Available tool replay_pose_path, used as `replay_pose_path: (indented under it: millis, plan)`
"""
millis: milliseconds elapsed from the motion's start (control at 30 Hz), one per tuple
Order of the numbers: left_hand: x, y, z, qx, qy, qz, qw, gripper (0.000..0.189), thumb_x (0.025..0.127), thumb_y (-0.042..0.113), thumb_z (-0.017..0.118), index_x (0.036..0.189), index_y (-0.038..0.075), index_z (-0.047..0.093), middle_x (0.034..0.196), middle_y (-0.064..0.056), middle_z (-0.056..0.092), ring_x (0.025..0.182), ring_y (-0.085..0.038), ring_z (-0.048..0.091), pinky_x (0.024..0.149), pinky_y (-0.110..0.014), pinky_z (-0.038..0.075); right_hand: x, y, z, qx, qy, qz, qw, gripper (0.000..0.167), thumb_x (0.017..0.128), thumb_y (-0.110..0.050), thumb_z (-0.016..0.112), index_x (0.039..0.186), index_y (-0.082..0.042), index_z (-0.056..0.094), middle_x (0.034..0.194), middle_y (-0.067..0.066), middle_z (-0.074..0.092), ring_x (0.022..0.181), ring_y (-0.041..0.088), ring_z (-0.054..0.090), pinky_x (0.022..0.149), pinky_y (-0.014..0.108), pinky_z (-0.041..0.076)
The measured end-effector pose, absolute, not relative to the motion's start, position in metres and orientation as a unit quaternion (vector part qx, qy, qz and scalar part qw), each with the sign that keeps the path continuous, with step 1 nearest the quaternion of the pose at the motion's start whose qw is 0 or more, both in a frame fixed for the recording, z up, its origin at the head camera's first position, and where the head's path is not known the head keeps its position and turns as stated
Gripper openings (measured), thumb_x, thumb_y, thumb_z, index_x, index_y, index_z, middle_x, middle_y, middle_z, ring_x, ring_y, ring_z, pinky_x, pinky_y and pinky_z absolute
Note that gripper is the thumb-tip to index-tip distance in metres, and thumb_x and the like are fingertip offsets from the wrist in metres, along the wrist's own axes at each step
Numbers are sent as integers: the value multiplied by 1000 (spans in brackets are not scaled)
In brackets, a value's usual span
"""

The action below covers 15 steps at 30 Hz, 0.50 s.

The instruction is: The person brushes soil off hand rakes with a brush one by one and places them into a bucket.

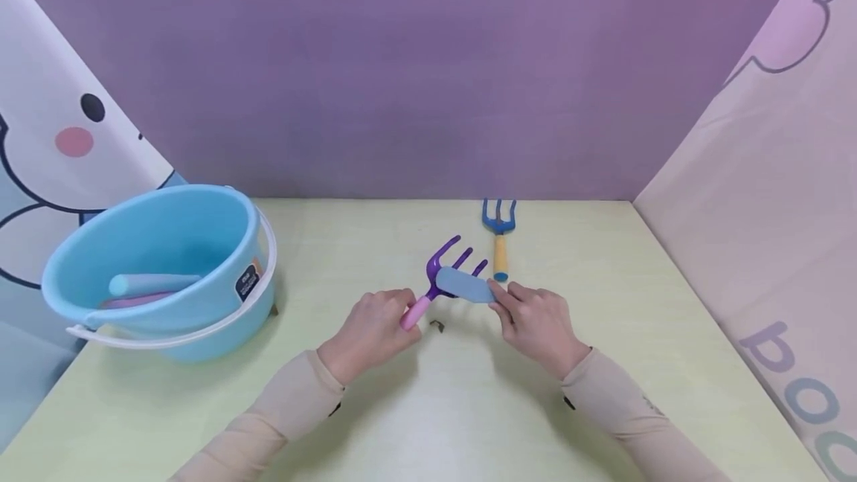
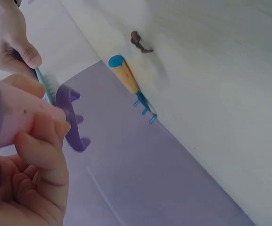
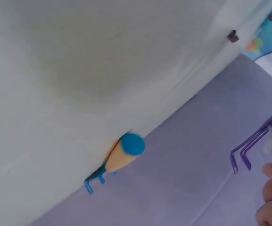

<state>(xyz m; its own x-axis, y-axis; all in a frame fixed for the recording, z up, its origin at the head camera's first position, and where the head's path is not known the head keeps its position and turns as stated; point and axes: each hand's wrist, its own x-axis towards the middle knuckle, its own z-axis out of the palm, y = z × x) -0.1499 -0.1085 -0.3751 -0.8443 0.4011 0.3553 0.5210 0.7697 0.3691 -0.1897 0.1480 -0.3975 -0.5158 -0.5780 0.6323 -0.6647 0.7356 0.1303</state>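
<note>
My left hand (image 1: 376,329) grips the pink handle of a purple hand rake (image 1: 434,274), its tines pointing up and away. In my right hand (image 1: 538,324) is a light blue brush (image 1: 466,286), pinched at its near end. The left wrist view shows the white bristles of the brush (image 2: 52,87) turned toward the purple rake (image 2: 74,125). From the head view, the back of the brush overlaps the rake head; whether the bristles touch it I cannot tell. Both tools are held above the table.
A small blue fork with a yellow handle (image 1: 501,251) lies farther back. At the left stands a light blue bucket (image 1: 221,326), holding a blue-handled item (image 1: 154,285) and something pink. A small brown scrap (image 1: 437,326) lies on the table (image 1: 669,393) between the hands.
</note>
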Motion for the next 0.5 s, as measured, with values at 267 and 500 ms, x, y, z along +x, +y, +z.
replay_pose_path:
  millis: [267, 500]
  plan:
    - [-152, -109, -372, -250, -932, -235, 120, 12, 70, 7, 66, 79, 2, 61, 62, 0, 53, 48, -6, 40, 43, -15, 35, -198, 156, -389, 411, -833, 23, 371, 44, 96, -31, 34, 101, -5, 70, 59, -1, 46, 41, 6, 26, 38, 17, 20]
    - [-152, -110, -374, -249, -934, -223, 124, 10, 69, 7, 67, 76, 5, 60, 60, 2, 50, 48, -5, 39, 42, -15, 33, -198, 159, -389, 421, -824, 10, 379, 50, 98, -31, 27, 99, -6, 70, 57, -3, 43, 44, 4, 21, 38, 16, 16]
